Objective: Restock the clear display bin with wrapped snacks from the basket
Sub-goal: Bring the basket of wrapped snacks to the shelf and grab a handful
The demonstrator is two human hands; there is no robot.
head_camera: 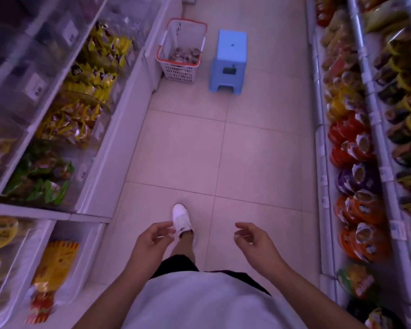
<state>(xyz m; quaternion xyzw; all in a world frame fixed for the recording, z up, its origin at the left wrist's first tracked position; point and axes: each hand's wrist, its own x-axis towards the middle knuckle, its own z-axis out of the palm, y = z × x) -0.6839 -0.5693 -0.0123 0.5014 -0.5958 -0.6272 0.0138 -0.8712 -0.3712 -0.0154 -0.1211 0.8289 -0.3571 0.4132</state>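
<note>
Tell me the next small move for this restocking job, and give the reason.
Probably step forward down the aisle toward the basket. Both the left hand and the right hand hang loosely curled and hold nothing, while the wrapped snacks lie in the bottom of the basket, which stands on the floor well ahead, beside the blue stool and out of arm's reach.

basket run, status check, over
Left hand and right hand open, empty. Basket ahead on floor, few snacks inside. Blue stool beside it, aisle path unobstructed.
</note>
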